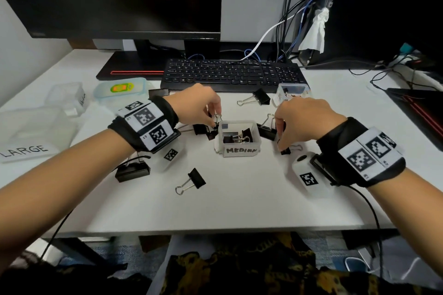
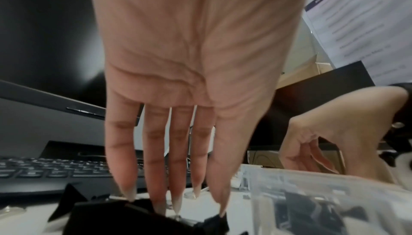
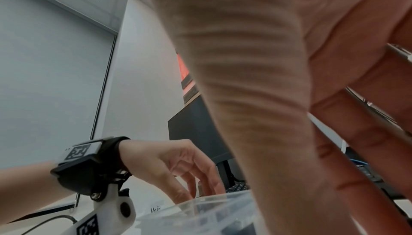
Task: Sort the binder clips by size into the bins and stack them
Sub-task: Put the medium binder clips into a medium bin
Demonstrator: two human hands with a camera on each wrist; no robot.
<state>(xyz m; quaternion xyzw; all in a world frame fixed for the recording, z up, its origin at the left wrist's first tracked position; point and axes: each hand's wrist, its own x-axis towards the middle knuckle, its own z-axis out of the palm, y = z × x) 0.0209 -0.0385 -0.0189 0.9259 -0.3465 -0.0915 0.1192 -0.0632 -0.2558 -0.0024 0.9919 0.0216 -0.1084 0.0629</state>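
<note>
A clear bin labelled MEDIUM (image 1: 239, 149) stands mid-table with several black binder clips inside. My left hand (image 1: 214, 122) reaches down just left of it, and its straight fingertips (image 2: 176, 208) touch a cluster of black clips (image 1: 203, 129) (image 2: 125, 219). My right hand (image 1: 282, 146) is right of the bin, fingers curled down and pinching a small black clip (image 1: 285, 151) on the table. A large clip (image 1: 267, 130) lies between that hand and the bin. In the right wrist view the thumb (image 3: 256, 115) hides the small clip.
Loose clips lie at the back (image 1: 257, 98), front centre (image 1: 194, 181) and under my left wrist (image 1: 133, 170). A small clear bin (image 1: 279, 93) sits by the keyboard (image 1: 232, 74). Clear containers marked LARGE (image 1: 31, 132) and Medium (image 1: 69, 98) stand at the left.
</note>
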